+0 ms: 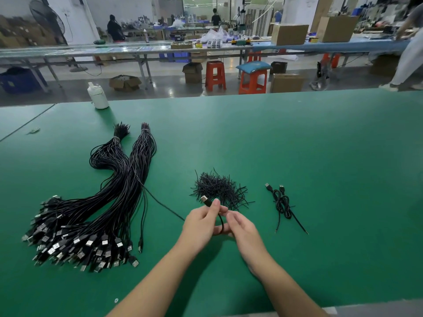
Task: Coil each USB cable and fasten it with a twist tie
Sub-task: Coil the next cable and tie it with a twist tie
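Head view. Green table (pixel 320 145) fills the lower frame. Centre, low: left hand (pixel 201 225) pinches a USB cable (pixel 209 203) just below its plug; the plug points up and to the upper left. From the pinch the cable loops down between both hands, and a strand runs off toward the left. Right hand (pixel 242 227) sits just beside, fingers curled toward the loop; cannot tell whether it grips the cable. Just above the hands: loose heap of twist ties (pixel 217 186). Right of centre: coiled cables (pixel 282 202), long axis running top to bottom, plugs toward the top. Left: large cable bundle (pixel 103 202), plugs fanned at lower left. Upper left: white bottle (pixel 98 97).
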Motion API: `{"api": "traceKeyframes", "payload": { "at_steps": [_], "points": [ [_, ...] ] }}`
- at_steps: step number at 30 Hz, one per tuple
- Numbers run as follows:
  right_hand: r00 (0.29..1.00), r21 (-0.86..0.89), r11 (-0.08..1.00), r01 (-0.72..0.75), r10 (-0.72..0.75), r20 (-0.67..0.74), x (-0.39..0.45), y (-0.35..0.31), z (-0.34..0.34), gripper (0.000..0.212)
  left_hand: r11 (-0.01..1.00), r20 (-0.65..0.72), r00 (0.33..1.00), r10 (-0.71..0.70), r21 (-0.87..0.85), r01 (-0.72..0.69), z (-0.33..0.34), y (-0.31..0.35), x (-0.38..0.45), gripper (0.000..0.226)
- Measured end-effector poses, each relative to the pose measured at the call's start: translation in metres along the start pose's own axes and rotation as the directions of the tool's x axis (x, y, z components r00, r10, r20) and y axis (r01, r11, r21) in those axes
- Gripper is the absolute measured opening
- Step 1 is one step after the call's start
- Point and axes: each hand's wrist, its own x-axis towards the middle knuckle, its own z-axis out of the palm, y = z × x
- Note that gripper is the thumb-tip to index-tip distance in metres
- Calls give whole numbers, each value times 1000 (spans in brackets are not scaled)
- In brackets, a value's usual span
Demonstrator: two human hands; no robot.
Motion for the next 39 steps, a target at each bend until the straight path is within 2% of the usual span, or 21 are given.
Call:
{"api": "traceKeyframes", "payload": {
  "at_steps": [2,3,7,10,14,17,20,23,24,26,27,28,29,30,31,32,33,34,36,37,39],
  "points": [
    [1000,-44,999,24,-23,14,-1,-2,1,20,985,-55,996,63,164,-54,-3,-1,3,36],
    [999,-68,997,35,-34,16,-2,-3,1,21,978,-35,996,86,194,-77,-5,-1,3,33],
    [997,-113,991,65,-61,38,-2,-12,4,29,993,151,987,59,93,-73,-7,-5,2,35],
    [994,-110,990,92,-84,74,-5,-19,9,30,996,220,974,47,64,-62,-4,-12,0,41],
    [993,-121,989,79,-68,95,-11,-24,13,31,998,197,978,62,-10,-61,-5,-5,-2,41],
    [991,-97,995,8,5,134,-14,-25,17,34,976,183,983,8,-216,32,-5,-7,-2,44],
    [978,-95,995,-39,58,200,-15,-26,20,39,857,116,991,-60,-503,110,1,-11,-4,48],
    [962,-196,977,-85,131,239,-15,-18,17,44,589,90,991,-102,-797,133,-12,-7,9,51],
    [956,-241,964,-112,170,238,-16,-13,14,46,514,107,990,-91,-846,139,-23,-3,14,51],
    [944,-245,948,-204,257,209,-20,-3,3,48,471,213,977,-18,-860,197,-50,9,17,48],
    [938,-183,948,-261,294,186,-21,0,-5,49,463,324,945,38,-844,270,-63,12,17,45],
    [934,-94,947,-308,320,160,-21,2,-12,48,472,461,882,99,-802,367,-72,13,15,42],
    [934,10,942,-336,332,133,-20,3,-18,46,545,594,793,135,-713,442,-78,13,13,42],
    [937,118,932,-344,332,107,-17,3,-23,43,672,704,700,121,-577,464,-82,12,11,44],
    [944,216,919,-330,319,85,-13,1,-27,38,802,778,627,43,-401,443,-82,6,8,48],
    [953,282,910,-303,295,72,-9,-2,-30,34,891,816,573,-79,-200,408,-77,1,5,52],
    [961,306,911,-276,267,70,-6,-5,-31,31,931,809,548,-210,-7,366,-69,-4,2,53],
    [967,299,920,-254,241,81,-3,-9,-30,28,936,760,571,-311,142,321,-59,-8,0,52],
    [973,244,944,-222,200,113,0,-15,-28,26,918,614,687,-389,319,234,-41,-18,-2,48],
    [974,217,953,-211,188,125,0,-18,-27,24,910,547,747,-378,366,192,-33,-22,-1,46],
    [976,179,965,-194,172,130,-1,-22,-25,21,929,448,848,-283,349,125,-23,-28,1,42]
  ]
}}
